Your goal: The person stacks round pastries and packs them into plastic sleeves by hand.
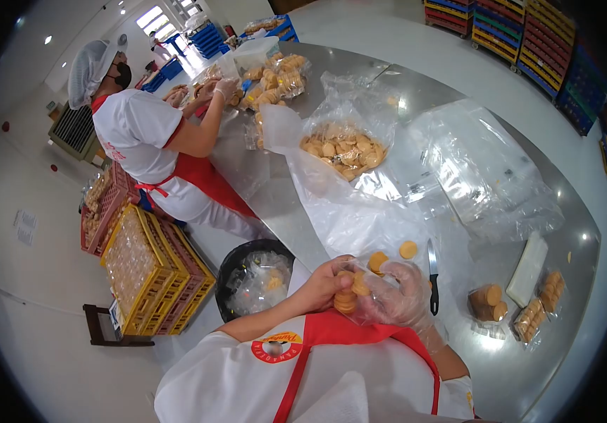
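Note:
Close to my apron, my left hand [329, 283] is wrapped round a small clear bag of round biscuits [345, 299]. My right hand [400, 292], in a clear plastic glove, is at the bag's right side with its fingers curved and apart; whether it grips the bag's film is unclear. Just beyond my hands, loose biscuits [407, 249] lie on a white plastic sheet [345, 225]. To the right of my right hand is a knife [434, 278] with a black handle. Farther up the sheet, a big clear bag [345, 148] holds many biscuits.
Packed biscuits [487, 303] and a white block [527, 266] are on the metal table [571, 233] at right, below stacked clear bags [486, 162]. A black bin [229, 282] and yellow crates [141, 271] stand left. A co-worker [141, 127] handles biscuits at the table's upper left.

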### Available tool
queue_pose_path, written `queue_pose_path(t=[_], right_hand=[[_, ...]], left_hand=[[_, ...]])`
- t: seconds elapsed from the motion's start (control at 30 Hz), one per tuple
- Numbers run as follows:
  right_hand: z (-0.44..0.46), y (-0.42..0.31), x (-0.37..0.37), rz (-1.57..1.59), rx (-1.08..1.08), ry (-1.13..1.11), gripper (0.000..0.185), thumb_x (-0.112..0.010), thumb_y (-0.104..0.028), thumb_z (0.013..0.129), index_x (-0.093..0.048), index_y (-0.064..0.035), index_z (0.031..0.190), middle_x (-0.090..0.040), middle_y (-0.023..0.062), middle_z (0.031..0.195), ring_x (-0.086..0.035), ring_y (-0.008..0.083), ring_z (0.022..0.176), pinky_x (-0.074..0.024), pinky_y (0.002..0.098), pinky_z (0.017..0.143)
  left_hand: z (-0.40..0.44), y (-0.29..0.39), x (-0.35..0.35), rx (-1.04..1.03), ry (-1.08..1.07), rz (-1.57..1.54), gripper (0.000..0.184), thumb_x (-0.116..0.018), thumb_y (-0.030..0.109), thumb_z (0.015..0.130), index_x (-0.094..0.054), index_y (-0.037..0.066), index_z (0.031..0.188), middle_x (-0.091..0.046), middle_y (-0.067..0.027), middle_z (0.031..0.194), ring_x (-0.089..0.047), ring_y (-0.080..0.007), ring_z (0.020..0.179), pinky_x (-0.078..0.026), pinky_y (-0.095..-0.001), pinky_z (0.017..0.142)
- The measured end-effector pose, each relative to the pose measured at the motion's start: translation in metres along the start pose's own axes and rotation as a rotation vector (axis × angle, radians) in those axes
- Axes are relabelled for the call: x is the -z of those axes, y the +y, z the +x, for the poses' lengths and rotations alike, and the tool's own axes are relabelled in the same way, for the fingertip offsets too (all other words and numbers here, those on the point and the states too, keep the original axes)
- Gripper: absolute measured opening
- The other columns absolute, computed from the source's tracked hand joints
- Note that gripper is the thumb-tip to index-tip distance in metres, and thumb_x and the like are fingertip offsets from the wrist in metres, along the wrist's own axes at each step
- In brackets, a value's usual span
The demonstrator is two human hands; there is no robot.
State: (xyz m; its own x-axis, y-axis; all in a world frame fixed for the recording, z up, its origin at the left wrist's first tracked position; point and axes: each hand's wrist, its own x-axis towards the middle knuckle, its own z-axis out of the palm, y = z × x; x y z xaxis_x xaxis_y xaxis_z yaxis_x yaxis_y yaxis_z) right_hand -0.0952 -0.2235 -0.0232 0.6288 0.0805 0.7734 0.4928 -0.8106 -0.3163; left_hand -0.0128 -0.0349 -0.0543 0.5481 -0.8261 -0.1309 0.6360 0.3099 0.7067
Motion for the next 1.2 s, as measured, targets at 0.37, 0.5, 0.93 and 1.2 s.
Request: queue_pose_path(t=[0.37,0.5,0.93,1.2], right_hand=[[0.01,-0.005,0.023,0.123,-0.154,-0.024,0.038,-0.078,-0.012,0.066,-0.067,-0.0141,0.102,-0.056,0.0054,0.095,-0.059,0.0246,0.081,-0.0511,0.0357,0.07],[0.005,-0.003,0.038,0.247,-0.408,0.041,0.04,-0.075,-0.003,0.07,-0.065,-0.0081,0.108,-0.058,0.0078,0.099,-0.059,0.019,0.076,-0.0503,0.03,0.065],[0.021,-0.025,0.002,1.224,-1.082,0.164,0.034,-0.063,0.004,0.084,-0.058,-0.0019,0.117,-0.064,0.0114,0.099,-0.059,0.015,0.074,-0.0474,0.027,0.063],[0.018,-0.02,-0.008,1.236,-1.118,0.165,0.018,-0.057,-0.001,0.09,-0.061,-0.0018,0.107,-0.064,0.0115,0.096,-0.058,0.0149,0.073,-0.0469,0.0278,0.066]], left_hand=[[0.005,0.004,0.02,-0.126,0.028,0.04,0.048,-0.073,0.043,0.085,-0.059,0.002,0.105,-0.063,-0.0086,0.103,-0.063,-0.0184,0.091,-0.053,-0.0314,0.082],[-0.007,0.011,0.04,-0.142,0.086,-0.07,0.049,-0.071,0.047,0.086,-0.061,0.002,0.102,-0.064,-0.0104,0.097,-0.064,-0.0215,0.084,-0.054,-0.0333,0.076],[-0.03,0.005,0.035,-0.185,-0.085,-0.066,0.074,-0.075,0.059,0.077,-0.057,-0.002,0.113,-0.065,-0.0128,0.095,-0.065,-0.0194,0.083,-0.054,-0.0308,0.074],[-0.04,0.004,0.042,-0.23,-0.111,-0.118,0.076,-0.074,0.058,0.078,-0.054,-0.002,0.118,-0.064,-0.0141,0.097,-0.066,-0.0213,0.085,-0.057,-0.0342,0.074]])
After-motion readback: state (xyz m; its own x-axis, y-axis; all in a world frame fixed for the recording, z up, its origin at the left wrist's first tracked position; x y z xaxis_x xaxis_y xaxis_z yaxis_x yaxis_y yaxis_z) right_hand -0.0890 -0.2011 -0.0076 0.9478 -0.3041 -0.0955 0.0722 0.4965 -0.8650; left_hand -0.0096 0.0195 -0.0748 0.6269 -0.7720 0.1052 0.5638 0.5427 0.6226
